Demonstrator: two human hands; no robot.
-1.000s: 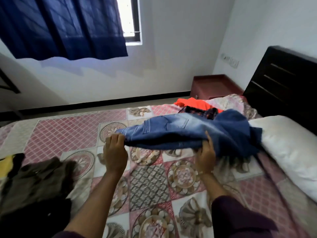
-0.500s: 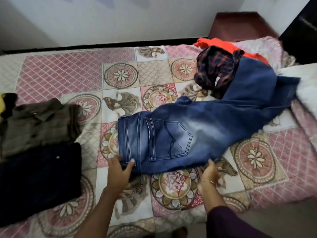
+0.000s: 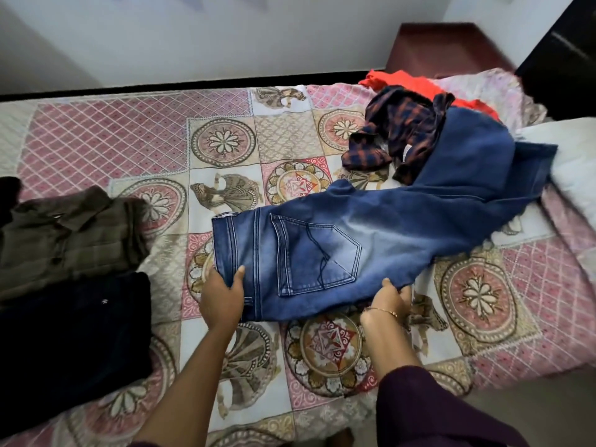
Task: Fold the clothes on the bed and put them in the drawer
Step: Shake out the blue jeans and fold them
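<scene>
While the jeans (image 3: pixel 338 250) are spread across the bed (image 3: pixel 483 301), pinched at the waistband by the left hand (image 3: pixel 222 296) and gripped at the seat edge by the right hand (image 3: pixel 388 301), heavy, stiff denim is judged best held at its seams

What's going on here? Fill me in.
A person is laying blue jeans flat on the bed to fold them. The left hand grips the waistband; the right hand holds the lower edge. Two folded garments, an olive shirt and a dark piece, lie to the left. A plaid shirt and an orange garment wait unfolded.
</scene>
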